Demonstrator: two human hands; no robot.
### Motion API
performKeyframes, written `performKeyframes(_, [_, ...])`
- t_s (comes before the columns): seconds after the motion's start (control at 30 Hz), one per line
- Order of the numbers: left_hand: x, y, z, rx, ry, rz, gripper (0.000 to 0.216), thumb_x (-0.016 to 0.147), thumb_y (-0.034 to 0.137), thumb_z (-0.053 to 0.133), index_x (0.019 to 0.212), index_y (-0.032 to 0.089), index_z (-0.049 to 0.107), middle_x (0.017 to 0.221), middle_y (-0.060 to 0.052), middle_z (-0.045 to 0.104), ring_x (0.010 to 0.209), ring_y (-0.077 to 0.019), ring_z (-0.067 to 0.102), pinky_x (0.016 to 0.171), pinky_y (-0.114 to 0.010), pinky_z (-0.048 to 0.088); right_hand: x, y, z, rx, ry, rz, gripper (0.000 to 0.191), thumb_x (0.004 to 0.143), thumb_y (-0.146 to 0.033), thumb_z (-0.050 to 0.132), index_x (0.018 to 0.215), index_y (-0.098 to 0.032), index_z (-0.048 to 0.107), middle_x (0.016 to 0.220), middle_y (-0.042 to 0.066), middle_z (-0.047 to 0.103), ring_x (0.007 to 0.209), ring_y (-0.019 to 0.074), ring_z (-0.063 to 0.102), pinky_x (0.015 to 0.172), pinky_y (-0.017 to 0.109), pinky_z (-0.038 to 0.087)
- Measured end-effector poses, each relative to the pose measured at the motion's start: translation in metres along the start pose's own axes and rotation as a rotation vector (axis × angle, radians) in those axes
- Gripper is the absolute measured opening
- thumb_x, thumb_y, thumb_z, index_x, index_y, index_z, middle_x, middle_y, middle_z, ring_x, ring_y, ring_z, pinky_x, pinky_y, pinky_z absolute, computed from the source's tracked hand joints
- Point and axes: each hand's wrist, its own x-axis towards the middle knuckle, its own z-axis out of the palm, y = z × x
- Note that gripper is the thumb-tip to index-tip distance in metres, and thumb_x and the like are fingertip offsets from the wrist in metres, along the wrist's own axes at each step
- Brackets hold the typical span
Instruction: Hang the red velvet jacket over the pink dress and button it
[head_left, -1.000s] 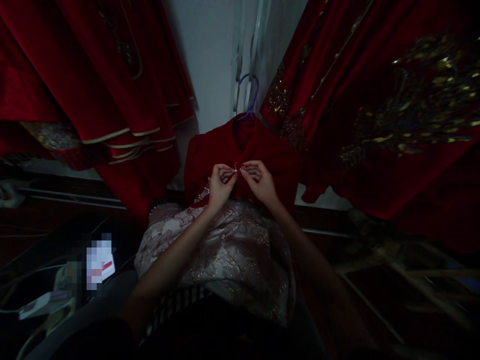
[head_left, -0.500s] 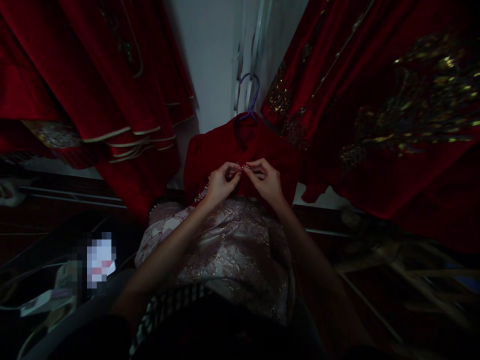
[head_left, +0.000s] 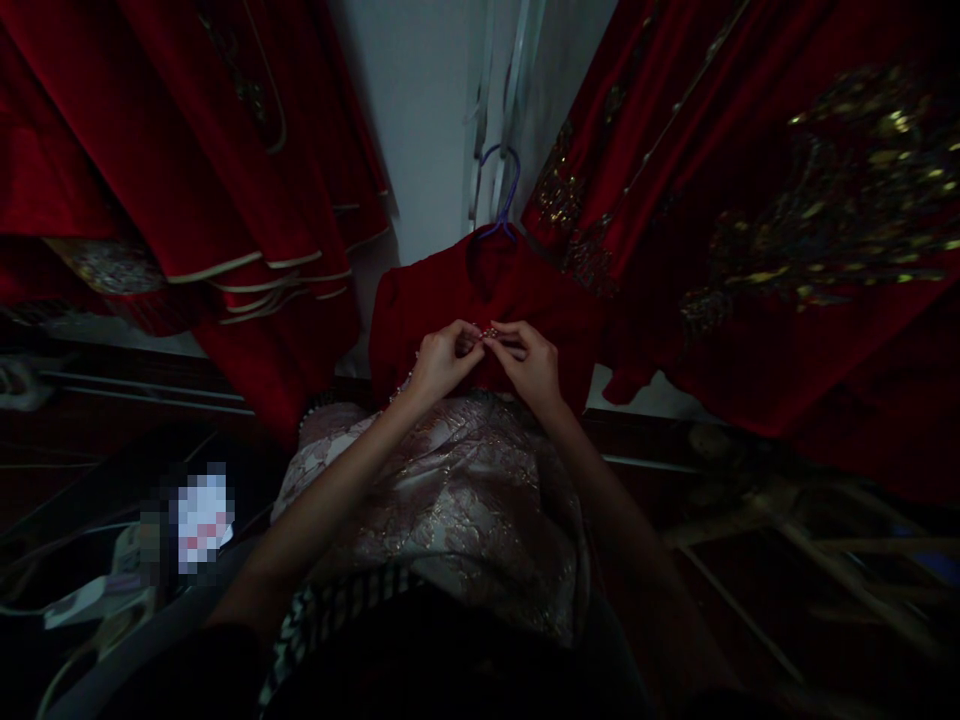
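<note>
A red jacket (head_left: 424, 290) hangs on a purple hanger (head_left: 515, 185) in front of me. Before its chest, my left hand (head_left: 444, 360) and my right hand (head_left: 531, 362) meet with thumbs and forefingers pinched. Between the fingertips is a short piece of small, shiny beads (head_left: 489, 334), which both hands grip. More beaded trim shows by my left wrist, partly hidden. Whether the beads are fixed to the jacket cannot be made out. Under my forearms a pale floral brocade cloth (head_left: 450, 500) with glittering threads lies over my lap.
Red garments with light piping (head_left: 225, 180) hang at left. Another red garment with gold sequins (head_left: 847, 220) hangs at right. A lit phone screen (head_left: 204, 520), blurred out, lies lower left near a white box and cables. Dim wooden bars (head_left: 810, 540) stand lower right.
Both hands keep their pinch on the beads at nearly the same spot. The fingers have shifted only slightly.
</note>
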Motion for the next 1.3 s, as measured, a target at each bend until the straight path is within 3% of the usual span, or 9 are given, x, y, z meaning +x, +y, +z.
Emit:
performKeyframes(0.73, [0.012, 0.003, -0.009, 0.372, -0.189, 0.248, 0.014, 0.084, 0.022, 0.053, 0.089, 0.018, 0.064, 0.087, -0.007, 0.07, 0.073, -0.0177, 0.065, 0.067, -0.027, 0.046, 0.013, 0.018, -0.003, 0.037, -0.082, 0.027, 0.025, 0.076, -0.027, 0.065, 0.1, -0.021, 0.062, 0.1, 0.004, 0.066, 0.086, 0.0143, 0.065, 0.076, 0.033, 0.062])
performKeyframes(0.93, [0.011, 0.008, 0.006, 0.171, -0.038, 0.047, 0.011, 0.081, 0.021, 0.056, 0.088, 0.018, 0.064, 0.082, -0.004, 0.07, 0.072, -0.0165, 0.066, 0.068, -0.026, 0.048, 0.012, 0.023, 0.008, 0.063, -0.049, 0.092, 0.037, 0.08, -0.022, 0.056, 0.116, -0.024, 0.057, 0.113, 0.006, 0.061, 0.094, 0.015, 0.063, 0.078, 0.031, 0.059])
performKeyframes(1.1, [0.002, -0.015, 0.028, -0.154, 0.066, -0.173, 0.014, 0.085, 0.025, 0.053, 0.085, 0.018, 0.064, 0.086, -0.004, 0.072, 0.078, -0.0147, 0.066, 0.072, -0.025, 0.051, -0.026, 0.036, 0.016, 0.061, -0.047, 0.135, 0.066, 0.079, -0.023, 0.057, 0.141, -0.028, 0.032, 0.13, 0.01, 0.052, 0.107, 0.0165, 0.059, 0.087, 0.033, 0.054])
performKeyframes(1.17, [-0.006, -0.026, 0.039, -0.256, 0.089, -0.242, 0.016, 0.087, 0.027, 0.051, 0.087, 0.017, 0.064, 0.089, -0.004, 0.071, 0.08, -0.0143, 0.066, 0.074, -0.026, 0.052, -0.043, 0.041, 0.015, -0.053, -0.022, 0.138, 0.067, 0.077, -0.022, 0.058, 0.14, -0.025, 0.034, 0.125, 0.011, 0.055, 0.101, 0.0171, 0.06, 0.084, 0.033, 0.054])
performKeyframes(1.3, [-0.023, -0.036, 0.051, -0.28, 0.035, -0.29, 0.028, 0.09, 0.041, 0.05, 0.097, 0.017, 0.063, 0.1, -0.006, 0.069, 0.093, -0.0161, 0.065, 0.089, -0.031, 0.049, -0.056, 0.05, 0.01, -0.196, -0.014, 0.226, 0.046, 0.075, -0.019, 0.054, 0.121, -0.022, 0.048, 0.092, 0.004, 0.065, 0.073, 0.0155, 0.061, 0.072, 0.031, 0.052])
